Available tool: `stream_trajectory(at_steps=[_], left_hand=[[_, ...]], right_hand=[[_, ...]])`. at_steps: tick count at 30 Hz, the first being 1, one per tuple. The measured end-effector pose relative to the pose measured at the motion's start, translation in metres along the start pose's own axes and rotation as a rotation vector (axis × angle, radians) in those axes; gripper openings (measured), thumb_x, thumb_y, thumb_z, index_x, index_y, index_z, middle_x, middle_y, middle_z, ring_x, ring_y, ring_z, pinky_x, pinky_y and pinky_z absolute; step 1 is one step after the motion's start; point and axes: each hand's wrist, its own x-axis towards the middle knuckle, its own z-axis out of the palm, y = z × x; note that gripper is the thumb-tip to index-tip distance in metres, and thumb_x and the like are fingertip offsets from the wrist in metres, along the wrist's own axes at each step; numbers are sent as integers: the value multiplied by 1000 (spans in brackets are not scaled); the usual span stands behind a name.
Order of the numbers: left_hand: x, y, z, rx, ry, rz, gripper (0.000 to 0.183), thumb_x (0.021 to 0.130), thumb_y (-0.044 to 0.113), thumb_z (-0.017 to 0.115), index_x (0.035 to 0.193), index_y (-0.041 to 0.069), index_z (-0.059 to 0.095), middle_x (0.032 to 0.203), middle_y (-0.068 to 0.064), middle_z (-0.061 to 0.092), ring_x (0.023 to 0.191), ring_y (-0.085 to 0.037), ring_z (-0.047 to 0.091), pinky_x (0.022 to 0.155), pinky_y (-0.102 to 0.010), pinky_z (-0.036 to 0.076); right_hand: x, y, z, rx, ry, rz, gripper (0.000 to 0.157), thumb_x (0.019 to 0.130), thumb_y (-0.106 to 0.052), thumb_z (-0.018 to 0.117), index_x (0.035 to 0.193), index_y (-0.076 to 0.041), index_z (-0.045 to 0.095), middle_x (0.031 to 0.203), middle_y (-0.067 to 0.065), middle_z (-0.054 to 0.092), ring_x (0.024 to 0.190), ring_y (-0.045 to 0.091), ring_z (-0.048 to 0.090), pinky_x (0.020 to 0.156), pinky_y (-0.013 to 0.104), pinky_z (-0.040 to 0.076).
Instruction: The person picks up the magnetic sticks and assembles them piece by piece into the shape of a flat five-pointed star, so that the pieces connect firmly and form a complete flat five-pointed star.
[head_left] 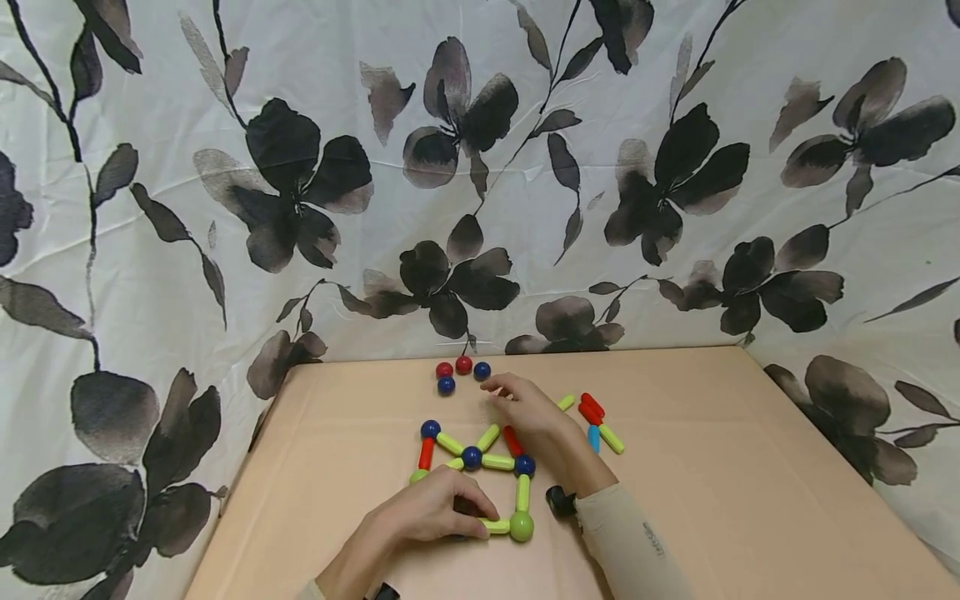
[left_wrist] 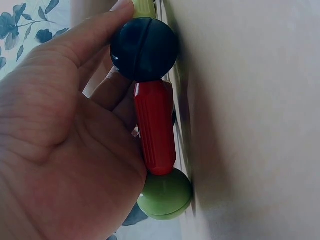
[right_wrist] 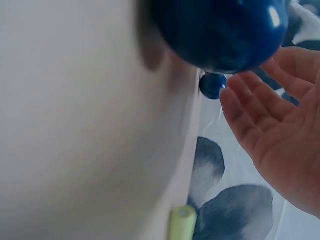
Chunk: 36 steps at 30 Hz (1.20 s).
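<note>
Clock centred on the stick-and-ball frame (head_left: 472, 458), 12 = far edge of table (head_left: 697, 467). Frame lay mid-table. Left hand (head_left: 435, 504) at 8 pinched the near lime stick (head_left: 497, 527), the one joined to the green ball (head_left: 521, 526) at 5. Right hand (head_left: 528, 408) at 1 grasped nothing, fingers out toward the loose blue ball (head_left: 482, 372) at 12; couldn't tell if they touched it. Two red balls (head_left: 463, 365) and a second blue one (head_left: 446, 386) sat on its 9 o'clock side. Spare sticks (head_left: 592, 408) at 2.

My read on doing the reach well: left needed a light pinch, no levering on joints. Right needed thumb and finger either side; a one-sided poke risked rolling the ball. Wrist needed height over the corner blue ball (head_left: 524, 465).

Writing: small dark print (head_left: 652, 539) on right sleeve (head_left: 626, 554), illegible. No readable brands.
</note>
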Motion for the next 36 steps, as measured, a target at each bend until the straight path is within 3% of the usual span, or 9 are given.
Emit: stream_trajectory(at_steps=[4,9,12,18,23,27,31,36], left_hand=[[0,0,0,-3,-1,12,16,91,21,81,107,19,83,100,9,78,87,2,66,80,-20,54],[0,-1,0,2,-2,13,16,91,22,81,107,21,83,100,11,78,88,2,66,81,-20,54],[1,-2,0,2,-2,11,16,91,22,82,106,21,83,100,10,78,89,2,66,81,-20,54],[1,-3,0,10,-3,24,16,91,23,81,107,21,83,101,10,78,89,3,66,82,-20,54],[0,-2,-1,1,1,2,15,91,23,82,106,22,83,100,12,78,89,2,67,83,-20,53],[0,-1,-2,-3,2,-23,15,91,24,82,105,25,83,99,14,77,89,1,66,85,-20,53],[0,-1,-2,3,5,-25,14,91,24,82,105,25,83,99,14,77,88,0,66,84,-20,52],[0,-1,-1,16,5,-8,15,91,24,82,106,25,83,100,13,77,90,0,66,85,-21,53]], right_hand=[[26,-5,-2,-151,38,-67,40,104,-7,56,144,-5,59,146,16,57,130,36,56,110,55,46],[54,-3,-1,-352,49,-94,42,105,-5,56,147,-7,57,153,19,50,143,38,47,121,56,34],[61,-2,2,-431,21,-84,40,104,-7,58,145,-8,60,150,17,54,141,35,49,121,50,36],[61,0,6,-560,-49,-14,32,101,-17,69,133,-13,68,125,8,66,118,25,63,109,42,49],[45,-6,-1,-372,-12,51,34,101,-19,68,134,-10,65,129,9,69,120,27,64,110,46,49],[23,-12,-14,-211,34,83,33,103,-27,65,131,-9,64,121,9,69,111,26,64,105,45,52],[-1,-11,-24,-133,-3,87,27,105,-30,64,124,-11,66,110,4,69,100,20,63,97,41,56],[-23,0,-25,-56,-42,82,30,104,-29,65,128,-11,67,112,1,67,102,20,61,95,40,56]])
